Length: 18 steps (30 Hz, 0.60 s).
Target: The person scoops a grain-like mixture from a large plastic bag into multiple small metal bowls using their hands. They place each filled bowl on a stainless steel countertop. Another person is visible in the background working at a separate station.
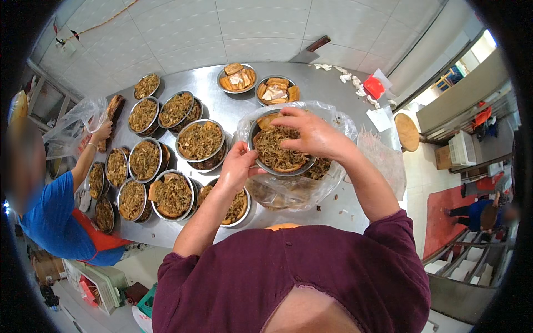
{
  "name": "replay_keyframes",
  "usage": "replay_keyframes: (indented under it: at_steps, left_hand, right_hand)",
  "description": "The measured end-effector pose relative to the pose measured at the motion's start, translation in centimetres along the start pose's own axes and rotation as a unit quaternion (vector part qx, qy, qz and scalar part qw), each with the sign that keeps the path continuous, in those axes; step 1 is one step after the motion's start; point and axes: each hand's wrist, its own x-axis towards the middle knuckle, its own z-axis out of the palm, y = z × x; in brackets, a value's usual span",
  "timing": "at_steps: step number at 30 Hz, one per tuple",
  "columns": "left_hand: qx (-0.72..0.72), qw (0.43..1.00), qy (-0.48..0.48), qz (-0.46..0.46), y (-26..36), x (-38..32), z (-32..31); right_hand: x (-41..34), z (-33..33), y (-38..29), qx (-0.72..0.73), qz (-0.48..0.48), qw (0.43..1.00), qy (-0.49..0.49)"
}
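Note:
My left hand grips the near left rim of a round metal bowl and holds it over an open clear plastic bag. Chopped preserved greens fill most of this bowl, with browned slices at its edge. Over the greens is my right hand, fingers spread and curved down; whether its fingertips touch them I cannot tell. More greens lie in the plastic bag. Two metal bowls at the back, one on the left and one on the right, hold browned meat slices.
Several filled bowls, some stacked, cover the table's left part. A co-worker in blue holds a plastic bag by slabs of meat at the left. A cleaver leans at the wall. Crumpled white scraps and a red object lie back right.

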Motion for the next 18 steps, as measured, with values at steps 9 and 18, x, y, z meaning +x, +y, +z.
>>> replay_keyframes:
  at_steps: [9,18]
  left_hand:
    - [0.0,0.999,-0.029,0.013,-0.6,0.0,-0.2]
    - [-0.043,0.998,0.025,0.034,-1.2,-1.2,-2.8]
  right_hand:
    - [-0.7,5.5,1.4,-0.115,-0.095,0.988,0.045]
    - [-4.0,1.2,6.9,-0.015,0.157,0.977,0.14]
